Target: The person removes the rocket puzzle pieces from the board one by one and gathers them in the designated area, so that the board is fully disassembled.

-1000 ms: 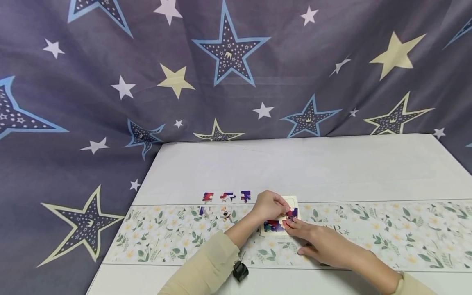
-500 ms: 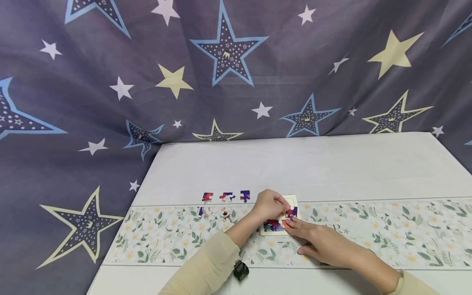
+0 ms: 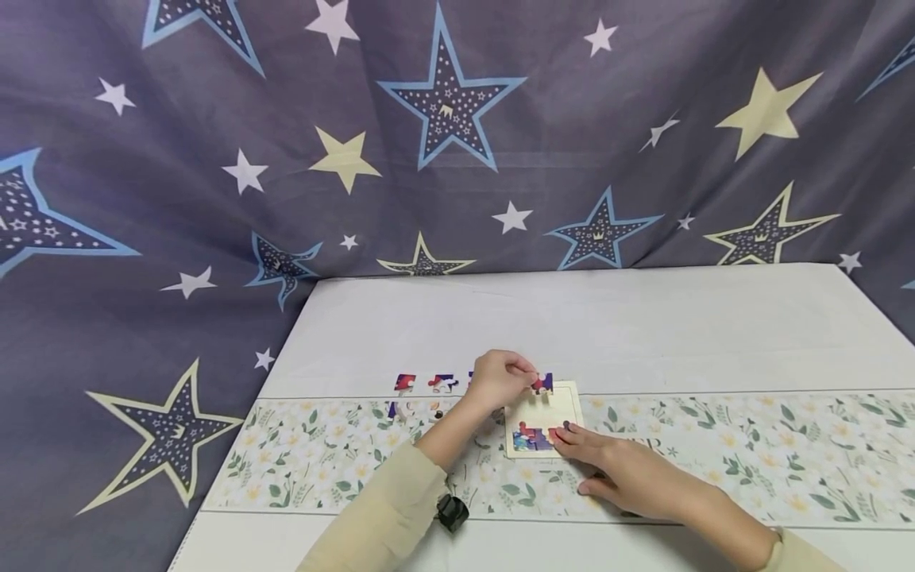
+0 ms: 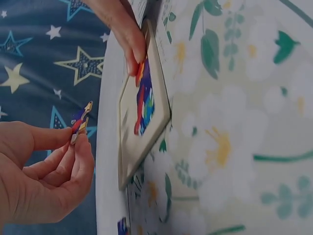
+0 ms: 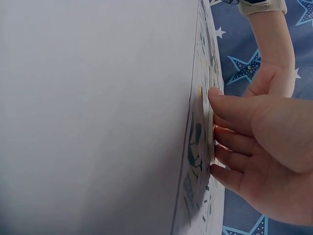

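Note:
In the head view, my left hand [image 3: 498, 381] pinches a red and purple jigsaw puzzle piece [image 3: 546, 383] between thumb and fingertips. The left wrist view shows this piece [image 4: 79, 122] tilted and raised clear of the cream puzzle tray [image 4: 128, 147]. Along the near edge of the tray [image 3: 549, 405] lies a row of colourful fitted pieces [image 3: 530, 438]; its upper part shows bare backing. My right hand [image 3: 629, 470] rests with extended fingers on the tray's near right corner, covering some of the pieces there. Its fingers [image 5: 234, 139] touch the tray edge in the right wrist view.
Left of the tray lie several loose pieces, among them a red one [image 3: 405, 383] and a red and white one [image 3: 443, 384]; my left hand partly hides others. A floral mat strip [image 3: 750, 453] crosses the white table [image 3: 608, 326]. Behind hangs a star-patterned curtain [image 3: 543, 143].
My left hand has lifted the puzzle piece off the tray's right side and moved it up and left, baring the backing there. My right hand has stayed in place.

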`<action>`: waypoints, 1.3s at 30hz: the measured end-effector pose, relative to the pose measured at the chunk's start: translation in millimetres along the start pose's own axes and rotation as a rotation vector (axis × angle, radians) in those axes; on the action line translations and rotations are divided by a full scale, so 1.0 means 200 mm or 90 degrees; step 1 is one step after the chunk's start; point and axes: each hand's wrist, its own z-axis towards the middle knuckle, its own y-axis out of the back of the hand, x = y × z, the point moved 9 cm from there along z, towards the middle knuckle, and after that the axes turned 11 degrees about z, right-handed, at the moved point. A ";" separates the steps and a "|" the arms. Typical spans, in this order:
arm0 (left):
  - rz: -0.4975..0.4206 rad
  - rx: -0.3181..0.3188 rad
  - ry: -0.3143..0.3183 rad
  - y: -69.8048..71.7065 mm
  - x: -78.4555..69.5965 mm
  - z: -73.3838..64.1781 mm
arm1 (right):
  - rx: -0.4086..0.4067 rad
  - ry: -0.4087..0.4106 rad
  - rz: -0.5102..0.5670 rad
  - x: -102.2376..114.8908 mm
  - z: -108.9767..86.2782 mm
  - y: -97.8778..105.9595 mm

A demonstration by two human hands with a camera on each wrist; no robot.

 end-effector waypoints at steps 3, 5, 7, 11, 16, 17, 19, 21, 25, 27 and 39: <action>-0.019 0.007 0.004 0.01 0.04 -0.01 | -0.004 0.003 -0.003 0.00 0.00 0.00; -0.025 0.009 0.005 0.02 0.07 -0.02 | -0.006 0.004 -0.003 0.01 0.00 0.00; -0.031 0.012 0.012 0.03 0.10 -0.03 | -0.007 0.005 -0.002 0.01 0.00 0.00; -0.029 0.016 0.026 0.06 0.16 -0.05 | -0.012 0.007 -0.003 0.01 0.00 0.00; 0.008 0.012 0.026 0.09 0.22 -0.08 | -0.018 0.011 -0.008 0.01 0.00 0.00; 0.017 0.010 0.024 0.09 0.23 -0.09 | -0.019 0.011 -0.008 0.01 0.00 0.00; 0.037 0.003 0.019 0.10 0.25 -0.10 | -0.019 0.010 -0.009 0.01 0.00 0.00; 0.054 -0.008 0.005 0.12 0.26 -0.11 | -0.017 0.007 -0.009 0.01 -0.01 0.00; 0.086 -0.031 -0.005 0.15 0.28 -0.13 | -0.017 0.002 -0.009 0.01 -0.01 0.00; 0.104 -0.040 -0.008 0.17 0.29 -0.13 | -0.018 0.003 -0.008 0.01 -0.01 0.00; 0.237 -0.082 -0.004 0.23 0.29 -0.16 | -0.012 0.010 0.004 0.00 0.00 0.00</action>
